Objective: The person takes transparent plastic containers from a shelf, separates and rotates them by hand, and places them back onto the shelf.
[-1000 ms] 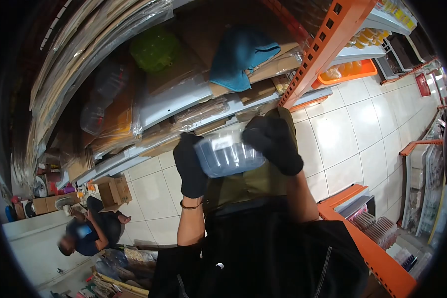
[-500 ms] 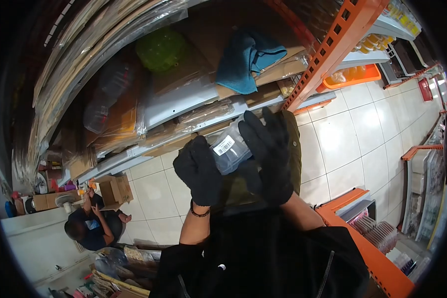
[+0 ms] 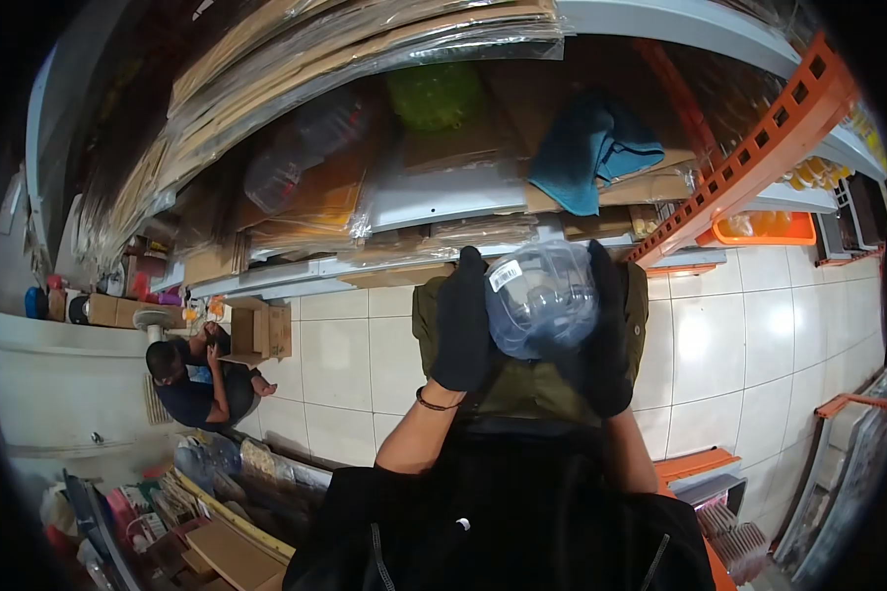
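Between my two black-gloved hands is a clear plastic container (image 3: 547,295), rounded, with a white barcode label (image 3: 504,275) on its upper left. My left hand (image 3: 460,330) grips its left side, and my right hand (image 3: 608,345) is around the right side, its fingertips partly blurred. Both hands are in front of my body, just short of the shelf edge. On the shelf beyond lie a blue cloth (image 3: 586,148), a green transparent plastic piece (image 3: 436,96) and more clear plastic containers (image 3: 271,179).
An orange perforated post (image 3: 759,148) rises at the right of the shelf. Plastic-wrapped cardboard sheets (image 3: 384,49) are stacked above. An orange bin (image 3: 764,229) sits farther right. At left, another person (image 3: 187,379) sits on the floor beside an open cardboard box (image 3: 259,332).
The container has turned so its rounded body faces up, and my hands have spread to its opposite sides. The view has shifted, moving the shelf rightward in frame.
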The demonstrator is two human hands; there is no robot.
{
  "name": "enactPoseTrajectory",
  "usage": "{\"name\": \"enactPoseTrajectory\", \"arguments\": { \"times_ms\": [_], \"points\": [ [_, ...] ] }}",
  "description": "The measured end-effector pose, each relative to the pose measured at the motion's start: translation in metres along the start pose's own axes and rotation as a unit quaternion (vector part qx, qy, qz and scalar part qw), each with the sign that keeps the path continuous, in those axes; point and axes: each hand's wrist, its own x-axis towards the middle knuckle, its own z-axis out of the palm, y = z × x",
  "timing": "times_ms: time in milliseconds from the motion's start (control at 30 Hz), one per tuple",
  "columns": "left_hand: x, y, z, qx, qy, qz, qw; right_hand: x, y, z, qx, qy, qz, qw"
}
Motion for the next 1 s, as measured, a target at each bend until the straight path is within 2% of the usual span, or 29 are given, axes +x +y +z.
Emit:
{"name": "enactPoseTrajectory", "arguments": {
  "times_ms": [33, 67, 133, 233, 267, 300, 333, 367, 400, 433, 467, 500, 533, 567, 633, 700, 767, 800, 900, 1000],
  "points": [
    [0.001, -0.003, -0.002, -0.057, -0.023, -0.037, 0.997, 0.001, 0.002, -0.002, 0.1, -0.008, 0.113, 0.988],
    [0.002, -0.003, -0.006, 0.04, -0.08, 0.009, 0.996, -0.003, 0.025, 0.002, 0.158, -0.025, 0.135, 0.978],
    [-0.002, 0.0, -0.021, 0.235, -0.19, 0.096, 0.948, -0.01, 0.041, 0.005, 0.182, -0.042, 0.165, 0.969],
    [0.017, -0.027, -0.066, 0.354, -0.224, 0.146, 0.896, -0.008, 0.036, 0.01, 0.175, -0.05, 0.195, 0.964],
    [0.029, -0.044, -0.08, 0.293, -0.177, 0.134, 0.93, -0.006, 0.033, 0.011, 0.166, -0.05, 0.202, 0.964],
    [0.037, -0.031, -0.083, 0.141, -0.177, 0.112, 0.968, -0.007, 0.034, 0.013, 0.181, -0.049, 0.221, 0.957],
    [0.045, -0.019, -0.085, -0.016, -0.175, 0.092, 0.98, -0.011, 0.036, 0.015, 0.196, -0.047, 0.241, 0.949],
    [0.061, -0.005, -0.1, -0.037, -0.144, 0.135, 0.98, -0.017, 0.039, 0.018, 0.211, -0.046, 0.261, 0.941],
    [0.084, 0.013, -0.122, 0.059, -0.115, 0.214, 0.968, -0.025, 0.046, 0.022, 0.223, -0.047, 0.247, 0.942],
    [0.108, 0.033, -0.147, 0.351, -0.041, 0.332, 0.875, -0.033, 0.053, 0.024, 0.237, -0.069, 0.253, 0.935],
    [0.14, 0.057, -0.175, 0.669, 0.082, 0.445, 0.589, -0.04, 0.06, 0.026, 0.251, -0.089, 0.257, 0.929],
    [0.17, 0.08, -0.201, 0.764, 0.111, 0.479, 0.418, -0.043, 0.063, 0.027, 0.265, -0.107, 0.259, 0.923],
    [0.198, 0.101, -0.215, 0.811, 0.118, 0.482, 0.309, -0.045, 0.061, 0.027, 0.243, -0.121, 0.265, 0.925],
    [0.221, 0.123, -0.223, 0.843, 0.107, 0.465, 0.248, -0.046, 0.058, 0.027, 0.221, -0.137, 0.27, 0.927],
    [0.242, 0.155, -0.207, 0.889, 0.117, 0.399, 0.19, -0.05, 0.06, 0.033, 0.183, -0.138, 0.249, 0.941],
    [0.275, 0.172, -0.213, 0.912, 0.105, 0.367, 0.15, -0.05, 0.056, 0.035, 0.177, -0.146, 0.252, 0.94],
    [0.319, 0.171, -0.247, 0.915, 0.074, 0.374, 0.128, -0.048, 0.051, 0.033, 0.181, -0.161, 0.267, 0.933],
    [0.327, 0.17, -0.249, 0.913, 0.063, 0.378, 0.138, -0.047, 0.049, 0.032, 0.18, -0.171, 0.275, 0.929],
    [0.339, 0.167, -0.247, 0.886, 0.078, 0.391, 0.236, -0.044, 0.046, 0.026, 0.183, -0.165, 0.272, 0.93],
    [0.338, 0.171, -0.234, 0.835, 0.125, 0.379, 0.378, -0.043, 0.046, 0.021, 0.18, -0.154, 0.249, 0.939]
  ]
}}
